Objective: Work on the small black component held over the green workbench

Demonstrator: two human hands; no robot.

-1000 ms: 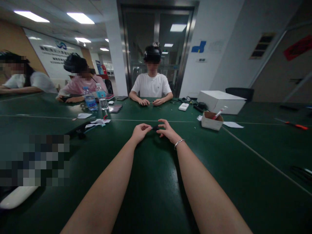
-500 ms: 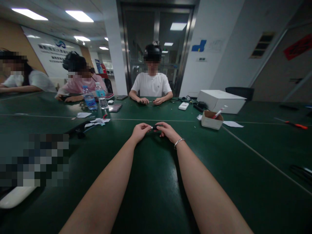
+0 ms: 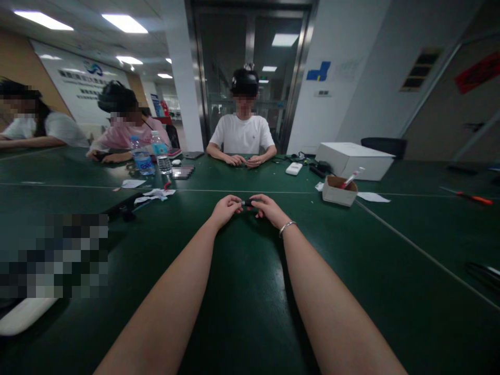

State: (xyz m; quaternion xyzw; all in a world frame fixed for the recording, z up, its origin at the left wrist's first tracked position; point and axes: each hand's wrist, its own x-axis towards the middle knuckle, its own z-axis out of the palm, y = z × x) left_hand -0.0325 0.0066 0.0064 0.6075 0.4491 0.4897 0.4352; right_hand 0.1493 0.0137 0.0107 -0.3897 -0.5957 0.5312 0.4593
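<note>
Between my two hands is a small black piece with a silver end (image 3: 247, 203), lying sideways just over the green table; its exact kind is too small to tell. My left hand (image 3: 226, 211) pinches the silver end between thumb and fingertips. Thumb and index finger of my right hand (image 3: 269, 209) close on the black part, while its other fingers curl below. A silver bangle (image 3: 287, 229) circles my right wrist. Fingertips hide both ends of the piece.
A small carton (image 3: 339, 191) with a red-and-white tube stands right, before a white box (image 3: 353, 159). Two water bottles (image 3: 161, 156) and paper scraps (image 3: 156, 195) are left. An orange-handled screwdriver (image 3: 474, 198) lies far right. Across the table sits a person in white (image 3: 242, 133).
My hands stay almost in place, both pinching the small piece; the left fingers have shifted slightly around the silver end. The person opposite has brought their hands closer together.
</note>
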